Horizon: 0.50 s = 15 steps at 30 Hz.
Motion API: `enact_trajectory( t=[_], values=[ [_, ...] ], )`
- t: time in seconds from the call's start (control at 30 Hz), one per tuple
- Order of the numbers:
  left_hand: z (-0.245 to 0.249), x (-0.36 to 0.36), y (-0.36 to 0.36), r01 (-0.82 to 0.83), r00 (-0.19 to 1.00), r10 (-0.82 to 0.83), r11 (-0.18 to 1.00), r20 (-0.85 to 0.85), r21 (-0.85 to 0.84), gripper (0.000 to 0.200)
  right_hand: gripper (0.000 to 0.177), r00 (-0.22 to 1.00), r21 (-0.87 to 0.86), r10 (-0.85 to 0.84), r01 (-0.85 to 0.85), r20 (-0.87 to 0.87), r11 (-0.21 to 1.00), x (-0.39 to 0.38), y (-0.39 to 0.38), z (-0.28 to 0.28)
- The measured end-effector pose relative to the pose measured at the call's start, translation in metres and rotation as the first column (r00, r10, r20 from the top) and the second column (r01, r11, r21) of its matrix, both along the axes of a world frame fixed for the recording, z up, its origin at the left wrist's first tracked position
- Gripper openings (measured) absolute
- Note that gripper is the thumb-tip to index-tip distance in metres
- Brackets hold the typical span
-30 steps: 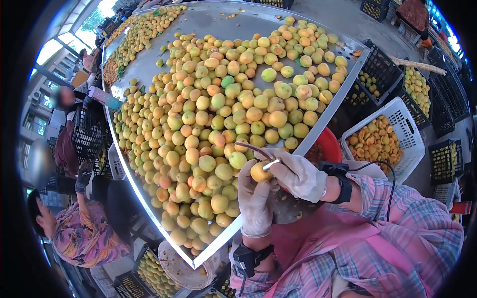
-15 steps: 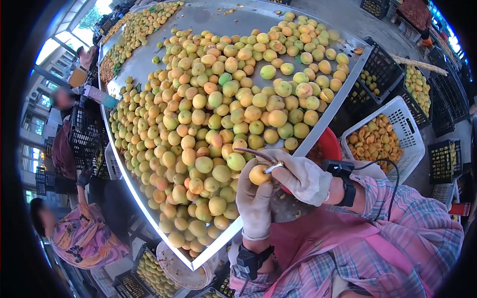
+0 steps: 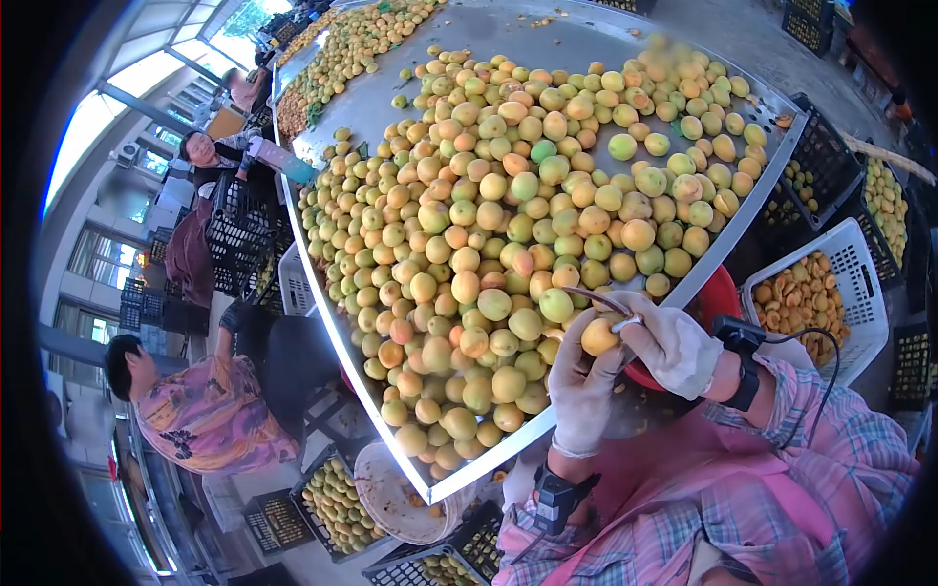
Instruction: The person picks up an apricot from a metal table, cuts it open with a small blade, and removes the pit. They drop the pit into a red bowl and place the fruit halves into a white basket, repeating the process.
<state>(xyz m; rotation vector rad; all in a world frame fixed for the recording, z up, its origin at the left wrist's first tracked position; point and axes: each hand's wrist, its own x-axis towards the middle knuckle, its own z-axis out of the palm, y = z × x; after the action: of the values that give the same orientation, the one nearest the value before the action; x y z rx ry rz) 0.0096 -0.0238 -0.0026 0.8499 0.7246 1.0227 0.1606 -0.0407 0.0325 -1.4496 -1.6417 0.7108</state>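
My left hand (image 3: 583,386), in a whitish glove, pinches an apricot (image 3: 598,338) between fingers and thumb, just over the near edge of the metal table (image 3: 674,293). Wearing a matching glove, my right hand (image 3: 679,350) is closed on a thin, curved brown tool (image 3: 598,297). A shiny metal part of it (image 3: 628,323) meets the apricot's side. The exact kind of tool and its working end are hidden by the fingers. Whole yellow-green and orange apricots (image 3: 469,254) are heaped on the table right beside both hands.
A red basin (image 3: 721,298) sits under the table edge behind my right hand. To the right stands a white crate (image 3: 865,293) of opened apricots (image 3: 801,305). A white bucket (image 3: 391,498) is below the table corner. Co-workers (image 3: 210,415) are at the left among black crates (image 3: 239,230).
The view has turned left, so the table, fruit and hands appear farther right. Both hands keep their holds, with the apricot still against the tool.
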Motion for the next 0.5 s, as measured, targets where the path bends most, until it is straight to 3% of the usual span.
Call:
enact_trajectory(
  t=[0.2,0.27,0.33,0.47,0.5],
  values=[
    [-0.001,0.0,-0.001,0.002,1.0,-0.002,1.0,-0.006,0.01,0.065,0.037,0.994,0.076,-0.012,0.004,0.108,0.997,-0.001,0.0,-0.006],
    [-0.005,0.001,-0.001,-0.016,0.999,0.019,0.999,-0.045,0.052,0.051,0.036,0.989,0.106,-0.021,0.005,0.147,0.994,-0.001,0.001,-0.015],
    [-0.009,0.001,-0.002,-0.014,0.999,0.015,0.999,-0.036,0.032,0.051,0.037,0.947,0.18,-0.008,-0.053,0.321,0.982,0.0,0.001,-0.029],
    [-0.003,0.003,-0.002,-0.059,0.996,0.06,0.998,-0.062,0.022,0.051,0.033,0.974,0.116,0.0,-0.026,0.225,0.993,0.0,0.002,-0.023],
    [-0.004,0.004,-0.001,-0.058,0.996,0.059,0.998,-0.063,0.022,0.051,0.031,0.998,0.002,0.044,-0.044,0.042,0.999,0.0,0.004,-0.021]
  ],
)
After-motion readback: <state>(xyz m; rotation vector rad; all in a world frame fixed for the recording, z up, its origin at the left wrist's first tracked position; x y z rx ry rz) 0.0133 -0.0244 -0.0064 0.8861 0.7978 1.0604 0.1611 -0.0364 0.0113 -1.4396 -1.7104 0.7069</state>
